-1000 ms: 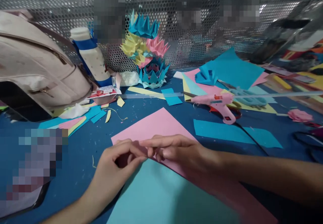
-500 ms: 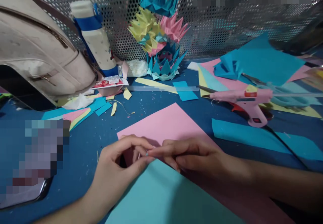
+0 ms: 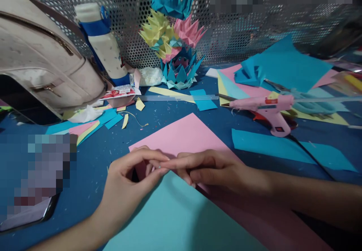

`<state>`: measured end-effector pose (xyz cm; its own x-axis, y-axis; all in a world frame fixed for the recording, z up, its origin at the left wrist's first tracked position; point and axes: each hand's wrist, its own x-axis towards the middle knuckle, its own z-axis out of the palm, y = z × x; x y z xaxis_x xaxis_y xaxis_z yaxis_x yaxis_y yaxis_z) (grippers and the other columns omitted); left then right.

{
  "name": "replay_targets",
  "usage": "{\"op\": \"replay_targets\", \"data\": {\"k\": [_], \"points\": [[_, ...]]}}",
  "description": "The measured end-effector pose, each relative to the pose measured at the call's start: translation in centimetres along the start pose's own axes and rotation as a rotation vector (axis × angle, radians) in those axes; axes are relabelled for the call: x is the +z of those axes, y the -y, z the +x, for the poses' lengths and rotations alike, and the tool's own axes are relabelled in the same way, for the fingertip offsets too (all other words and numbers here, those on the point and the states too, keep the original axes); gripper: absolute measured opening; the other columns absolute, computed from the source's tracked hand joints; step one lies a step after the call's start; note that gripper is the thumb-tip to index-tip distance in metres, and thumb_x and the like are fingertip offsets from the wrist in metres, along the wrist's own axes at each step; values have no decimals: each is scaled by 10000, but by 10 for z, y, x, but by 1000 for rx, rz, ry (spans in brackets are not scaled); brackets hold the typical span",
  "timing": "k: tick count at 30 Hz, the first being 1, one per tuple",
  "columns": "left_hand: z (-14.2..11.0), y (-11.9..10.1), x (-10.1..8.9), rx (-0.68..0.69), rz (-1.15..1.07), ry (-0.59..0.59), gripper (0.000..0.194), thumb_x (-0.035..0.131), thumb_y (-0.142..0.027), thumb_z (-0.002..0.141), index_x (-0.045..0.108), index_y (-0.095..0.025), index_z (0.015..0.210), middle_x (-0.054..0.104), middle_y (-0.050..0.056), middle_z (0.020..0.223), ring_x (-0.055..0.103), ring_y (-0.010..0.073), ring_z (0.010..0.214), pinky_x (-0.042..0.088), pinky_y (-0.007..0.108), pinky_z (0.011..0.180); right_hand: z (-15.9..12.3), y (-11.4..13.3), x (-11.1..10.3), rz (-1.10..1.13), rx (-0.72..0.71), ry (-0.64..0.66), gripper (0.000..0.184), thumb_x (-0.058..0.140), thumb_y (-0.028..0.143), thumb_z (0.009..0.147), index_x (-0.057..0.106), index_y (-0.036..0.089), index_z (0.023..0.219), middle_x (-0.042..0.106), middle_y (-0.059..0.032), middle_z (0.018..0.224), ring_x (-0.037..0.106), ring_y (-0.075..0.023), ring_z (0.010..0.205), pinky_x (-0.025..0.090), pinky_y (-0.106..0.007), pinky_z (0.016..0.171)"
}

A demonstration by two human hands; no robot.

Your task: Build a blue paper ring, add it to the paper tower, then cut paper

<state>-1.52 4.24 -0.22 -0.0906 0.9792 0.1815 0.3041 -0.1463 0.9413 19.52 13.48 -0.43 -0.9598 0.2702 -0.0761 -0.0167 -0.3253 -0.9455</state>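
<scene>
Two bare hands at the upper corner of a sheet of paper. The aqua sheet (image 3: 175,213) lies nearest the wearer, partly over the pink sheet (image 3: 190,134) on the blue table (image 3: 82,190). The left hand (image 3: 117,187) has its thumb and index finger closed to a narrow pinch on the aqua corner, a speck of which shows at the fingertips. The right hand (image 3: 223,170) extends its index finger to that same point, its other fingers loosely curled; whether it grips anything cannot be told. The glue gun (image 3: 271,106) rests beyond, to the right.

Handling, as judged: the aqua sheet is light, thin and fairly crisp, apt to slide on the pink sheet and to take an unwanted crease if squeezed. It is best held by corner or edge between fingertip pads, with light, flat pressure steadying the broad part.
</scene>
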Motion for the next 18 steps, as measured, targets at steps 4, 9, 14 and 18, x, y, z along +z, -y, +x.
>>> {"op": "replay_targets", "data": {"k": [4, 9, 14, 18], "points": [[-1, 0, 0, 4, 29, -7, 126, 747, -168, 811, 752, -276, 875, 684, -57, 705, 542, 70, 577, 399, 154, 521, 0, 0, 2, -13, -15, -20, 360, 542, 275, 989, 618, 234, 1339, 478, 6, 842, 439, -101, 755, 371, -269, 761], [-1, 0, 0, -3, 39, -21, 94, 753, -175, 804, 750, -256, 852, 679, -47, 689, 557, 77, 585, 400, 161, 525, 1, 1, 9, -107, -57, -98, 297, 535, 308, 990, 695, 166, 1196, 503, -8, 836, 472, -111, 783, 405, -266, 742], [-3, -1, 0, 12, 54, -25, 79, 733, -165, 804, 732, -232, 763, 641, -40, 649, 504, 87, 557, 388, 190, 520, 1, 2, 20, -261, -43, -337, 254, 670, 334, 901, 715, 147, 1066, 565, -3, 817, 487, -69, 604, 392, -210, 545], [-4, -1, -1, 37, 54, -26, 99, 723, -151, 805, 725, -232, 749, 646, -34, 666, 513, 97, 577, 395, 204, 543, 1, 0, 23, -374, 1, -387, 215, 778, 311, 795, 713, 119, 866, 574, 13, 726, 449, -58, 584, 368, -184, 528]]}}
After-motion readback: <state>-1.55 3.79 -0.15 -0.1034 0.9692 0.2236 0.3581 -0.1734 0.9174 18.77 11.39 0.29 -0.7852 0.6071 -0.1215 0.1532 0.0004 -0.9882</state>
